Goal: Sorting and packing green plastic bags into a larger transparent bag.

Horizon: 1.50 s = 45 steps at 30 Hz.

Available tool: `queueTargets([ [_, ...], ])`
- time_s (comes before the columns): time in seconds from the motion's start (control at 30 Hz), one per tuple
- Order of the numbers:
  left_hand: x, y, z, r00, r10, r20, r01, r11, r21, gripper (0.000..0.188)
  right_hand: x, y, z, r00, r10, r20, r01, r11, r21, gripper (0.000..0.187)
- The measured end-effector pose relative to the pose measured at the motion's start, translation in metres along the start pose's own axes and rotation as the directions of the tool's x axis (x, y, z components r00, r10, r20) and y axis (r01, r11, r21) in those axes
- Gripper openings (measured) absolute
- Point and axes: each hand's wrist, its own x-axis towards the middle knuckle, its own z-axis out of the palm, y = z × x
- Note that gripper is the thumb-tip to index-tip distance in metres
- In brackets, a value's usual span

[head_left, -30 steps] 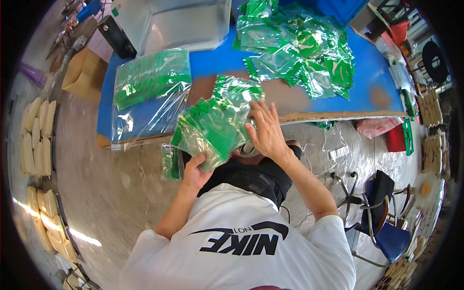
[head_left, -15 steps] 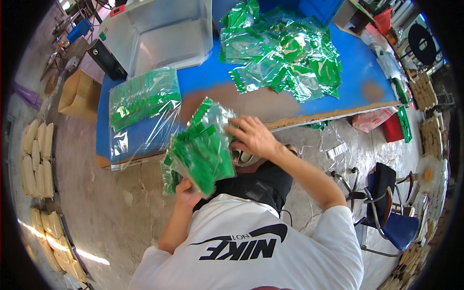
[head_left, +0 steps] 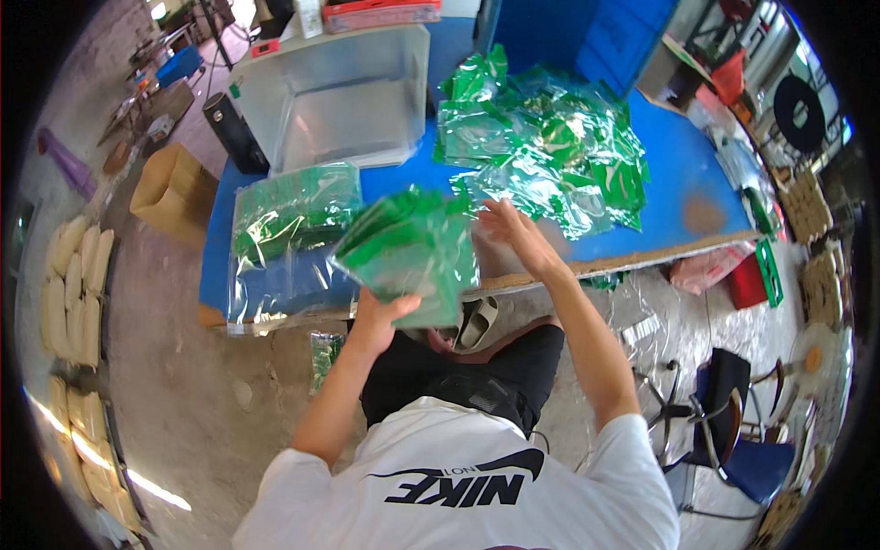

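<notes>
My left hand point(head_left: 378, 323) grips the lower edge of a bundle of green-and-clear plastic packets point(head_left: 403, 252), thumb across the front. The bundle is tilted and fanned above the table's front edge, slightly blurred. Just to its right, my right hand point(head_left: 521, 240) is open with its fingers apart, and it holds nothing that I can see. Beyond that hand spreads a loose pile of green-and-clear packets point(head_left: 559, 137). To the left of the bundle lies a clear bag point(head_left: 298, 215) with a neat row of green packets inside.
The blue table point(head_left: 678, 165) has a worn brown front edge. On it stand a translucent plastic bin point(head_left: 344, 119), a black box-shaped object point(head_left: 234, 133) and a large blue crate point(head_left: 587, 41). An open cardboard box point(head_left: 174, 188) is at the left; a swivel chair point(head_left: 742, 467) stands right.
My left hand has raised the bundle and turned it away from my body, over the table edge. My right hand has come off the bundle and moved right and farther forward.
</notes>
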Motion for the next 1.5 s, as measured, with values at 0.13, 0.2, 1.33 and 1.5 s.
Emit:
queueTargets([
  [0.13, 0.051, 0.029, 0.016, 0.988, 0.097, 0.12, -0.15, 0.792, 0.591, 0.077, -0.017, -0.001, 0.034, 0.896, -0.385, 0.223, 0.415, 0.904, -0.105, 0.112],
  [0.2, 0.07, 0.03, 0.001, 0.955, 0.016, 0.295, -0.22, 0.708, 0.671, 0.09, -0.017, -0.003, 0.053, 0.843, -0.508, 0.177, 0.523, 0.698, -0.489, 0.128],
  [1.33, 0.076, 0.021, -0.014, 0.944, 0.141, 0.3, -0.312, 0.679, 0.665, 0.118, -0.004, 0.026, 0.072, 0.79, -0.583, 0.189, 0.586, 0.626, -0.515, 0.102],
  [1.5, 0.068, 0.013, -0.007, 0.932, 0.182, 0.314, -0.353, 0.659, 0.664, 0.075, -0.012, 0.02, 0.073, 0.83, -0.534, 0.162, 0.538, 0.69, -0.485, 0.088],
])
